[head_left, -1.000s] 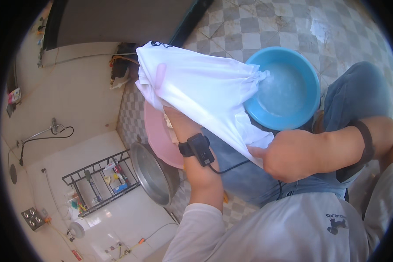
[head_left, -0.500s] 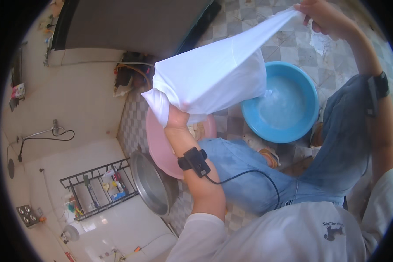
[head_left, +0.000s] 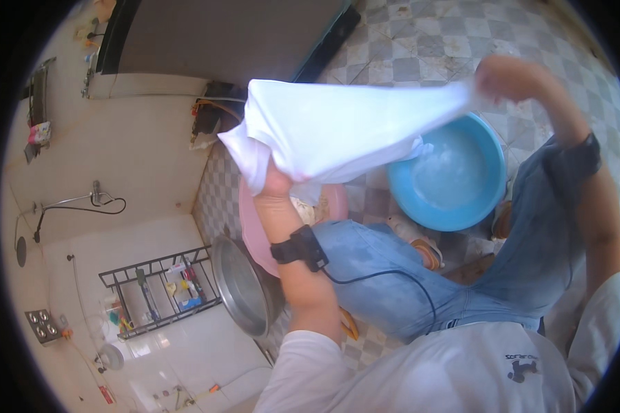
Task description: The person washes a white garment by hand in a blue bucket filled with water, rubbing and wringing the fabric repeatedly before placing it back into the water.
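A white garment (head_left: 324, 124) is stretched sideways between my two hands, above the tubs. At its left end my left hand (head_left: 275, 182) is closed on bunched cloth, the fingers mostly hidden by the fabric. My right hand (head_left: 510, 79) grips the narrow far right end; the hand is blurred by motion but its fingers look closed. Beneath the garment's right part stands a blue basin (head_left: 451, 206) with cloudy, soapy water. A small piece of white cloth hangs over that basin's left rim. Partly behind my left forearm is a pink tub (head_left: 255, 230) holding pale cloth.
A large metal basin (head_left: 238, 296) stands left of the pink tub. Beyond it are a black wire rack (head_left: 160, 292) with brushes and bottles, and a wall shower fitting (head_left: 95, 193). A dark panel (head_left: 213, 41) fills the upper left. The floor (head_left: 434, 48) is grey-and-white checked tile.
My right hand has come down and a little nearer, so the garment's right end has dropped and lies more level. Both hands keep hold of it.
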The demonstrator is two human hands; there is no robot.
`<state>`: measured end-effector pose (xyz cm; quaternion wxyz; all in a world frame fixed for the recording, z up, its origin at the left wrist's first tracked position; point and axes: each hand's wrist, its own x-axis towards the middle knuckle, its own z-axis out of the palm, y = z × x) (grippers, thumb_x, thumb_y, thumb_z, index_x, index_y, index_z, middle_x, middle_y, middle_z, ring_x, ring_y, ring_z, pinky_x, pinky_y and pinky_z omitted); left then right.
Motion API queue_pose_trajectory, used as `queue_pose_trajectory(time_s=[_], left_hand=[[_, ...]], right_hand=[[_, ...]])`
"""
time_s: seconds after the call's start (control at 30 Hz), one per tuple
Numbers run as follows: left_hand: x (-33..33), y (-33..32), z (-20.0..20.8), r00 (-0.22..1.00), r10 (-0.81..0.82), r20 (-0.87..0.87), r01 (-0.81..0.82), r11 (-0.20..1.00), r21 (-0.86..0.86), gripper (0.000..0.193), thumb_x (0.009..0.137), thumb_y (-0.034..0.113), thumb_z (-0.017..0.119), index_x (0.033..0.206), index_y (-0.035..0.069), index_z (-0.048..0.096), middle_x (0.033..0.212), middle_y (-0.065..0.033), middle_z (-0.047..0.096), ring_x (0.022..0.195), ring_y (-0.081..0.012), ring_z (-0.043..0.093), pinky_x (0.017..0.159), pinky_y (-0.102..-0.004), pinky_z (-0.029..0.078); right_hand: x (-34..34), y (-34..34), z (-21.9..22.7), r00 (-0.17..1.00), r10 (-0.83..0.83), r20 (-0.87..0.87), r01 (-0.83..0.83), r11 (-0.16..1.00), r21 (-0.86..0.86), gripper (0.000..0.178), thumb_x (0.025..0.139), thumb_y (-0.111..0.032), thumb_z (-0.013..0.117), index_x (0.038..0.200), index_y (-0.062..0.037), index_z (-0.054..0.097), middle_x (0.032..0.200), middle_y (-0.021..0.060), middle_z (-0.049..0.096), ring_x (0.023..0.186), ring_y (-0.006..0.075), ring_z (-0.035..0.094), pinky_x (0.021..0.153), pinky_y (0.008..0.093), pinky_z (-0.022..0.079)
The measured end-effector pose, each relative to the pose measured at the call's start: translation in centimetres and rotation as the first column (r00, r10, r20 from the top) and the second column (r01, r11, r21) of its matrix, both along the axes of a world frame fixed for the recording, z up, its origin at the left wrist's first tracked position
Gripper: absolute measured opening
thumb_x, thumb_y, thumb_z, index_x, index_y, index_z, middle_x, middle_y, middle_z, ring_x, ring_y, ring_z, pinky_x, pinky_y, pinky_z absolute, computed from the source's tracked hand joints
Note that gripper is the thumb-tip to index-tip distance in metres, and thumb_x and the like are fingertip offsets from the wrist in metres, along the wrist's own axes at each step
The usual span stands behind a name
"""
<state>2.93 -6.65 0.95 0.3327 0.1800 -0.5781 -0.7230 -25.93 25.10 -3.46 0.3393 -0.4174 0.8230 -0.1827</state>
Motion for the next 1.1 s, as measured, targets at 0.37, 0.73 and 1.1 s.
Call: queue_pose_trajectory(time_s=[0.37,0.73,1.1], left_hand=[[-6.8,0.9,13.0,0.836,-0.132,0.533,0.539,0.380,-0.752,0.038,0.097,0.024,0.043,0.128,0.002,0.043,0.123,-0.0105,0.054,0.110,-0.0209,0.054,0.095,-0.0358,0.046],[-7.1,0.5,15.1,0.774,-0.101,0.625,0.599,0.435,-0.672,0.034,0.096,0.021,0.043,0.124,0.002,0.046,0.119,-0.0102,0.056,0.107,-0.0197,0.055,0.093,-0.0344,0.047],[-12.6,-3.8,15.8,0.668,-0.334,0.665,0.723,0.501,-0.475,0.030,0.096,0.018,0.044,0.121,0.001,0.048,0.115,-0.0099,0.058,0.104,-0.0185,0.057,0.091,-0.0331,0.048]], right_hand=[[23.8,1.4,4.8,0.715,0.695,-0.076,-0.527,0.463,-0.713,0.016,0.079,-0.010,0.051,0.091,0.0012,0.051,0.066,0.0161,0.060,0.056,0.0347,0.061,0.047,0.0433,0.048],[25.2,2.8,6.9,0.835,0.469,-0.288,-0.325,-0.002,-0.946,0.022,0.084,-0.017,0.054,0.073,0.0000,0.045,0.050,0.0084,0.048,0.042,0.0260,0.054,0.040,0.0366,0.043],[22.0,2.3,5.8,0.885,0.336,-0.322,-0.304,-0.106,-0.947,0.031,0.081,-0.017,0.062,0.060,-0.0083,0.040,0.048,0.0014,0.038,0.036,0.0175,0.043,0.034,0.0287,0.033]])
